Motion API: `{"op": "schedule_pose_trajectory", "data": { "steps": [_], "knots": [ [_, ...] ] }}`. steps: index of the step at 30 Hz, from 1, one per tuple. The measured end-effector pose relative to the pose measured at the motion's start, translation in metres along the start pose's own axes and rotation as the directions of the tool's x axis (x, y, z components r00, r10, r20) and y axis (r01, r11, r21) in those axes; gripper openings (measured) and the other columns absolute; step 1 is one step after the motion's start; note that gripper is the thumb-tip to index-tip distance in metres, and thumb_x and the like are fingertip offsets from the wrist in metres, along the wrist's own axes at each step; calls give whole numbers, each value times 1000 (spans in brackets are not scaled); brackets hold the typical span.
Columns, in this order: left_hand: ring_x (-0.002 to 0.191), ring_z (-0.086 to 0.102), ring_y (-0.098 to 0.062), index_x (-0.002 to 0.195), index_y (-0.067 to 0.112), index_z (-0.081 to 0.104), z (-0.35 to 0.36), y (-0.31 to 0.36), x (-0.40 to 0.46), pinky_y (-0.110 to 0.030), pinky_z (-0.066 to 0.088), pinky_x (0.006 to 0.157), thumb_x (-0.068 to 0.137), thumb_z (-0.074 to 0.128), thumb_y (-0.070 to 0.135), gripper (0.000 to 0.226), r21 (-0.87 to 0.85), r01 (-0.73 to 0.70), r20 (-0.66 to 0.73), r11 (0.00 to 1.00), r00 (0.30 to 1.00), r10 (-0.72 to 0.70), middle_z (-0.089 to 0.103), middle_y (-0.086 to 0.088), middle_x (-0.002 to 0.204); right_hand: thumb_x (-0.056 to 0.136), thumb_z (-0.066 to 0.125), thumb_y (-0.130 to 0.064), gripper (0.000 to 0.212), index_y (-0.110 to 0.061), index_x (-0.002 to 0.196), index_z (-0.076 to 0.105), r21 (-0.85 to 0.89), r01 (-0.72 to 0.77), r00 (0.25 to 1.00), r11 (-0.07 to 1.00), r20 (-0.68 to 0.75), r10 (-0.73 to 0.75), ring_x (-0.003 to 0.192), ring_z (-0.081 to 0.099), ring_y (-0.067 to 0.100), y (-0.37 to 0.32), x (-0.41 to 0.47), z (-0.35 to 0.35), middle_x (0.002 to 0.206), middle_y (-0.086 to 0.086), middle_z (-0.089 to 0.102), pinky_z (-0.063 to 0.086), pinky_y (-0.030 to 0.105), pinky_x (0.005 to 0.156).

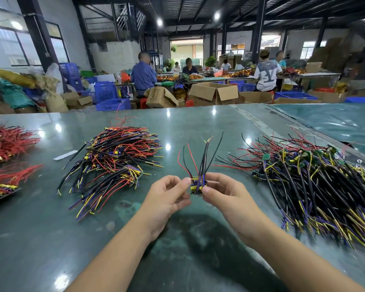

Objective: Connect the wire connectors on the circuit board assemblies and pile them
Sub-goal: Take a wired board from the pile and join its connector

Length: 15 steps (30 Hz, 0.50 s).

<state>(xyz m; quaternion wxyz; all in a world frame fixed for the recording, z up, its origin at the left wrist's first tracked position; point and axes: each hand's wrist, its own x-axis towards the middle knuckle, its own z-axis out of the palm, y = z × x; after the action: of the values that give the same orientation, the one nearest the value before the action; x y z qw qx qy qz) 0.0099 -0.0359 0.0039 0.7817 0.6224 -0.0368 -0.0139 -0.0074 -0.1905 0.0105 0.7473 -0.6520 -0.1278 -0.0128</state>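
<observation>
Between my two hands, above the green table [177, 127], I hold one small circuit board assembly [198, 186]. Its black, red and yellow wires stand up and fan away from me. My left hand [167, 197] pinches its left side with thumb and fingertips. My right hand [223, 192] pinches its right side the same way. The connectors are mostly hidden by my fingertips. A neat pile of wired assemblies [116, 159] lies to the left. A bigger tangled heap of assemblies [316, 186] with green boards lies to the right.
Bundles of red wires [6, 142] lie at the far left edge, with more on a tray [0, 186] below. A white strip [65, 155] lies near the left pile. Behind the table stand cardboard boxes [213, 93], blue crates [112, 102] and seated workers [142, 74].
</observation>
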Motion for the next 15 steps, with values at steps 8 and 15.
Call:
{"op": "schedule_pose_trajectory", "data": {
  "steps": [8, 15],
  "knots": [
    [66, 65, -8, 94, 6, 67, 1, -3, -2, -21, 54, 66, 80, 65, 12, 15, -86, 57, 83, 995, 995, -50, 72, -5, 84, 88, 54, 6, 29, -18, 96, 69, 66, -19, 999, 998, 28, 18, 79, 64, 1, 1, 0, -2, 90, -6, 74, 48, 16, 72],
    [70, 63, -4, 79, 18, 78, 2, -1, -4, -17, 53, 67, 64, 71, 22, 17, -88, -19, 135, 996, 990, 31, 73, -1, 81, 90, 55, 2, 20, -11, 98, 68, 94, -88, 996, 992, 2, 88, 82, 64, 11, 1, 3, -3, 92, 3, 73, 50, 22, 73]
  ]
}}
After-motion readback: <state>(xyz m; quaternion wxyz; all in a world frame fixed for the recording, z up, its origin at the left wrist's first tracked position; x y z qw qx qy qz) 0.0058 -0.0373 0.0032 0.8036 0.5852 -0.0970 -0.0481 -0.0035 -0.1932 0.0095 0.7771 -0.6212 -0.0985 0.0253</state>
